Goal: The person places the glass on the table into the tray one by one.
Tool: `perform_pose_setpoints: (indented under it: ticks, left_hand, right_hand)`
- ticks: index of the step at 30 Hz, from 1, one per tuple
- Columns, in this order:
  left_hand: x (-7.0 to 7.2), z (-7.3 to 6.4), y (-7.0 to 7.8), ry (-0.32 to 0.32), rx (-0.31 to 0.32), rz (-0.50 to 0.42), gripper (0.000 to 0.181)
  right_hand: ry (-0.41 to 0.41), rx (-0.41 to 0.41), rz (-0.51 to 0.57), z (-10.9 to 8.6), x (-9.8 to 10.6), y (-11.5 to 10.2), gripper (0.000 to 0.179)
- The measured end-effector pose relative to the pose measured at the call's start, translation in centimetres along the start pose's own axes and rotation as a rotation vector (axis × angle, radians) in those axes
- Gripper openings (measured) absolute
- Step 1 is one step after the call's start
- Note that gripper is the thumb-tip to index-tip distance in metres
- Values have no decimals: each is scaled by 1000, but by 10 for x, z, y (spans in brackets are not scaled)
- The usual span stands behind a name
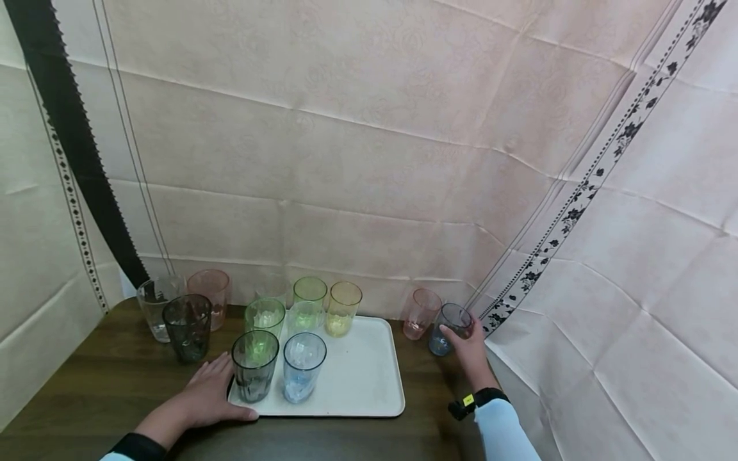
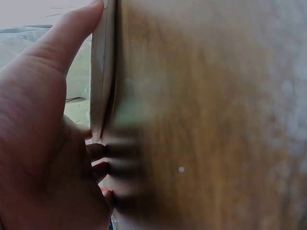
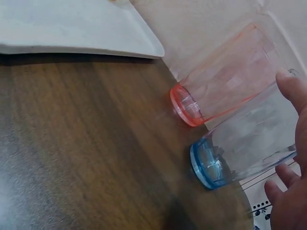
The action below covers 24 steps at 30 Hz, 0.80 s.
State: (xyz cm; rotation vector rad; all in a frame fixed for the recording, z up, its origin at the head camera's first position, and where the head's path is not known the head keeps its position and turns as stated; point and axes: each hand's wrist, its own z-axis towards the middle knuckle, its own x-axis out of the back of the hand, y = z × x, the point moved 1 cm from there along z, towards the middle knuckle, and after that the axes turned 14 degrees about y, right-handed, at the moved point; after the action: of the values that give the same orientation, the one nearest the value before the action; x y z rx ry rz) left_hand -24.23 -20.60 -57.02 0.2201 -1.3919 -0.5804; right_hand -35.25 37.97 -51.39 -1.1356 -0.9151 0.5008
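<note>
My right hand (image 1: 468, 349) grips a blue-tinted drinking glass (image 1: 441, 344) near its rim, thumb on one side and fingers on the other. In the right wrist view its thick blue base (image 3: 207, 165) is at the wooden tabletop. Close beside it stands a pink glass (image 1: 416, 323). My left hand (image 1: 209, 394) rests spread at the near left corner of a white tray (image 1: 360, 378), with the thumb along the front edge and the fingers by the left side. On the tray stand a grey glass (image 1: 254, 378), a light blue glass (image 1: 300, 381), green glasses (image 1: 310, 294) and a yellow glass (image 1: 342, 310).
Left of the tray stand a clear glass (image 1: 154, 314), a dark glass (image 1: 187, 333) and a pink glass (image 1: 216, 294). A patterned cloth (image 1: 346, 160) hangs behind and along the sides of the wooden table (image 1: 86, 378).
</note>
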Motion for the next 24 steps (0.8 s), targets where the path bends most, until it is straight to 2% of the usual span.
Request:
perform_pose_setpoints:
  ticks: [4,12,18,24]
  left_hand:
    - [1,0,2,-17,13,-6,140]
    - [-3,1,-2,-4,7,3,141]
    - [-4,2,-3,-8,7,8,140]
    - [-5,3,-5,-30,27,-4,140]
  right_hand:
    - [-16,29,-2,4,0,-3,115]
    - [-17,-16,-25,7,-1,-2,113]
    - [-33,8,-24,3,4,-3,112]
    - [-17,4,-14,-4,9,-5,105]
